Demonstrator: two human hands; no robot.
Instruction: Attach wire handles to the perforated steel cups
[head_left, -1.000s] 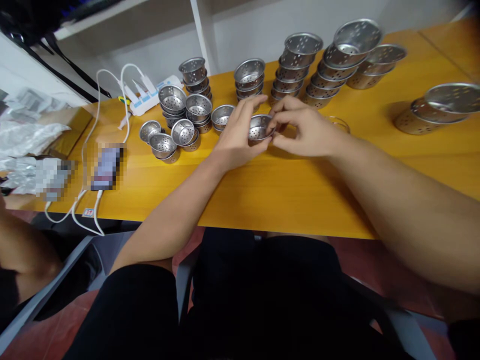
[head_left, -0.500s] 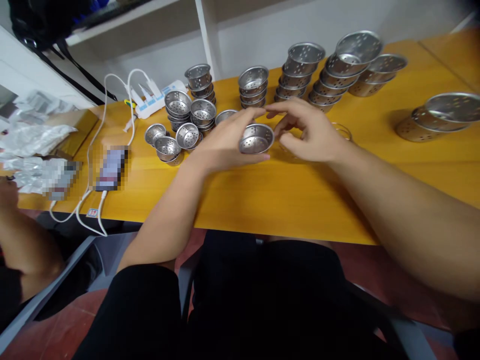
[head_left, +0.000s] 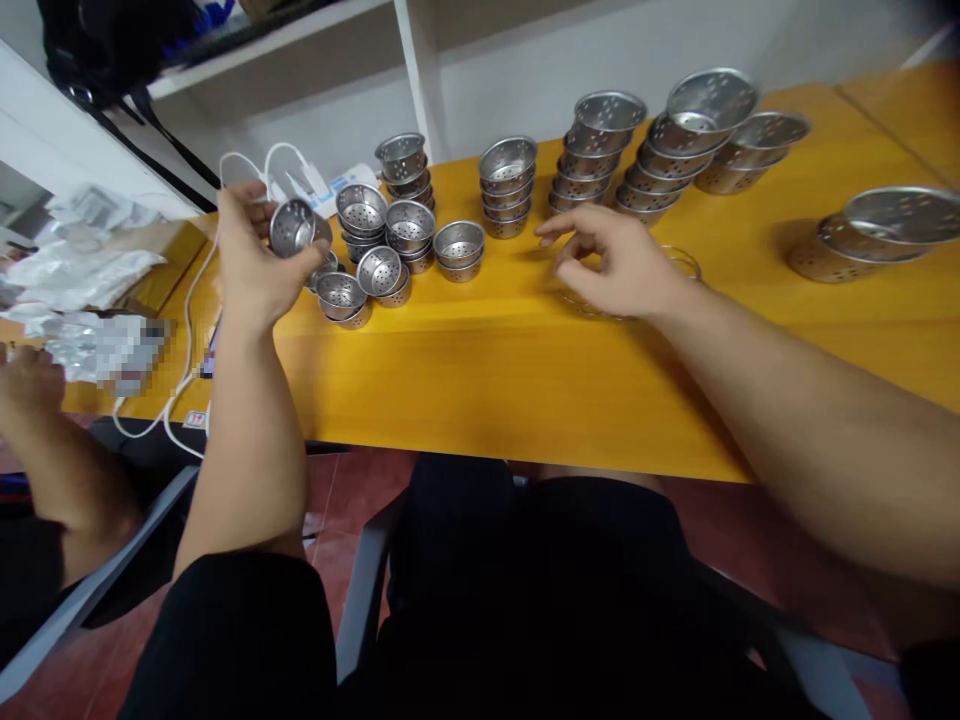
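Observation:
At the left, my left hand grips a small perforated metal cup, tilted, above the table beside the small cups. My right hand hovers over the table with fingers curved and apart, holding nothing; thin wire rings lie beneath and behind it. Small stacked cups stand between my hands, with a short stack nearest the middle. Behind are taller stacks of perforated cups and larger ones leaning to the right.
Larger nested cups lie tilted at the far right. A white power strip and cables are at the back left, near plastic bags. Another person's hand is at the left edge.
My left hand has moved from the middle to the far left with a cup in it, uncovering the short stack. My right hand has stayed nearly in place.

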